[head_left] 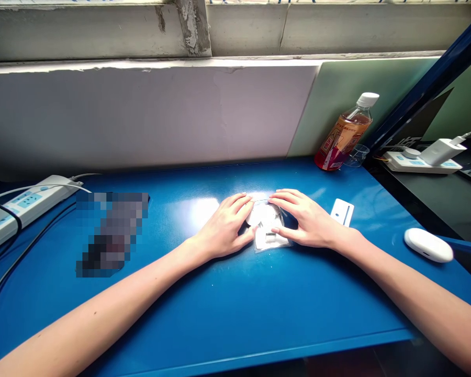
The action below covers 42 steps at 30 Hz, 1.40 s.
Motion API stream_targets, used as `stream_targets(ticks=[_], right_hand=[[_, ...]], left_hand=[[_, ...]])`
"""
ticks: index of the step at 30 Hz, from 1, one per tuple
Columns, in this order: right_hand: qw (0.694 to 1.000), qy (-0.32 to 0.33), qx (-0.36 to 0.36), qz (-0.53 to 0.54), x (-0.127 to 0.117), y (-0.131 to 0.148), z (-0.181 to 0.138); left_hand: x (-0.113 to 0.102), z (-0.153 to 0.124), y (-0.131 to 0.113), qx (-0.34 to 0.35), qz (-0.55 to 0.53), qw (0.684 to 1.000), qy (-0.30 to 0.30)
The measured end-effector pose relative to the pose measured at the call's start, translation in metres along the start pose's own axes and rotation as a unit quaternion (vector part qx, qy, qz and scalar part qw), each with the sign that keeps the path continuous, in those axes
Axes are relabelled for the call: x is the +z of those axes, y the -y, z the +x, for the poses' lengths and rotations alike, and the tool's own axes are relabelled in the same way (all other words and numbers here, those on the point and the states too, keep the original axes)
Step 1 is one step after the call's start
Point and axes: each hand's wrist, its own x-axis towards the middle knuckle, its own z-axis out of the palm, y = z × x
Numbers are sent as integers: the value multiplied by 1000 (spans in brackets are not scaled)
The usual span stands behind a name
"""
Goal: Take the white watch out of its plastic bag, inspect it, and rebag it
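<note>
A small clear plastic packet [272,242] with a white round piece inside lies on the blue table, between my hands. At its left edge rests my left hand [230,225], palm down, thumb and fingers apart with the tips touching the packet. My right hand [304,217] lies over its right side, fingers stretched out and the thumb apart, tips on the plastic. Part of the packet is hidden beneath the fingers, and glare blurs its detail. Just beyond my right wrist is a small white card-like piece [341,212] with a slot.
A bottle of red drink [345,133] stands at the back right beside a clear cup [357,156]. A white rounded case [428,245] sits near the right edge. Leftward are a blurred-out phone-like object [115,235], a power strip [29,204] and black cables [27,243].
</note>
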Motion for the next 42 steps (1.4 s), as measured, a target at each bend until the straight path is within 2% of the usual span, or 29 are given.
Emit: stream_targets(ticks=[4,16,22,25,28,32,34,42], right_hand=[[999,34,-10,-12,-1,0,-1],[997,72,27,-2,-3,3,2],[997,75,30,7,-4,3,1],[997,76,31,11,-3,2,1],[997,76,27,14,-3,2,1],[995,94,26,17,-5,0,1],[993,109,31,22,-4,-2,0],[991,119,57,35,-2,-5,-2]], left_hand=[[-2,0,-1,0,1,1000,-22],[1,1,-1,-21,-18,987,-157],[1,0,-2,-68,12,983,-170],[0,0,-2,-72,-7,983,-168],[-2,0,-2,-35,-31,992,-118],[-3,2,-2,-14,-7,999,31],[-4,3,-2,-22,-1,996,83],[-14,0,0,-44,-3,986,159]])
